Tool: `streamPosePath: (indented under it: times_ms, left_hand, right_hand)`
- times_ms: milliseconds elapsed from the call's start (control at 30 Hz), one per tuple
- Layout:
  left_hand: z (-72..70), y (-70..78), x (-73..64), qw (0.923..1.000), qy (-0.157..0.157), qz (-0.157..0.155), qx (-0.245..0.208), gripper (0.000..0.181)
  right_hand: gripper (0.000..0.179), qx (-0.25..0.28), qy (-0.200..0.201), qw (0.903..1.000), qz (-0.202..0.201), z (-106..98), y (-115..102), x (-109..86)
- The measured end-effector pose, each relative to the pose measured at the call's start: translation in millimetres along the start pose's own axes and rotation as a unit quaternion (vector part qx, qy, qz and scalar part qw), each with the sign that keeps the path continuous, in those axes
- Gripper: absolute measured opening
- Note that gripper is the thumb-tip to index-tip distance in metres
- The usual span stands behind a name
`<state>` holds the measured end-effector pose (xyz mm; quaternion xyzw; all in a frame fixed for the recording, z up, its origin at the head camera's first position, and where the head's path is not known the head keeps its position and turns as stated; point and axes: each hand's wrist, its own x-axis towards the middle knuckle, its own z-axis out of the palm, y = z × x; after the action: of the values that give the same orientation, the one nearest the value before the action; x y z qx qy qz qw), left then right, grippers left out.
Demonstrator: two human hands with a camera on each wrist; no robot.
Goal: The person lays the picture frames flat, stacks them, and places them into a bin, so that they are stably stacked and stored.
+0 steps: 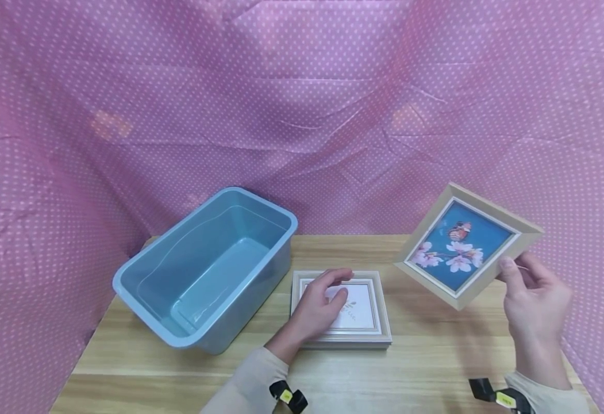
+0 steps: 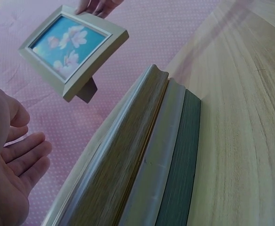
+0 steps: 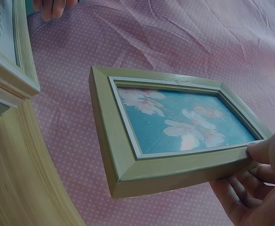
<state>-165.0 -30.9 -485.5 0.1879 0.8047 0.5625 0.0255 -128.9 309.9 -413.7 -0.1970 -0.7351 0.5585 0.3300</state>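
My right hand (image 1: 537, 299) grips a picture frame (image 1: 526, 230) by its lower right corner, thumb on the front and fingers behind. This frame has a light wooden border and a blue picture of pink blossoms with a butterfly; it is held tilted above the table. In the left wrist view a stand leg (image 2: 87, 90) sticks out from its back. My left hand (image 1: 318, 305) is over a stack of picture frames (image 1: 383, 313), fingers loosely bent and holding nothing. The stack's top frame shows a white print, partly hidden by that hand; edges in brown, whitish and dark green show from the side.
A blue-grey plastic bin (image 1: 281, 259), open at the top, stands slanted on the left of the wooden table (image 1: 348, 376), close to the stack. A pink polka-dot cloth (image 1: 302, 115) hangs behind the table and along both sides.
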Motion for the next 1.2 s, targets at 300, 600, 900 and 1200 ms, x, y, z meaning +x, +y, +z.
streamPosePath:
  times_ms: [300,600,900,1200]
  left_hand:
    - [-0.7,1.1,0.3,0.9999,0.002,0.008,-0.007,0.039]
    - [-0.9,2.0,0.3,0.9999,0.001,0.011,-0.005,0.04]
    - [-3.4,1.0,2.0,0.9996,0.011,0.02,-0.014,0.04]
    - [-7.5,1.0,5.4,0.9996,0.018,0.023,-0.001,0.042]
  right_hand:
    - [0.035,0.023,-0.013,0.9996,-0.013,3.8,-2.0,-4.3]
    - [0.036,0.029,-0.022,0.9991,-0.022,9.1,-8.5,-12.1]
    - [0.035,0.127,-0.042,0.9898,-0.048,23.5,-12.7,-21.1]
    - [0.032,0.132,-0.073,0.9874,-0.048,35.9,-18.8,-31.8]
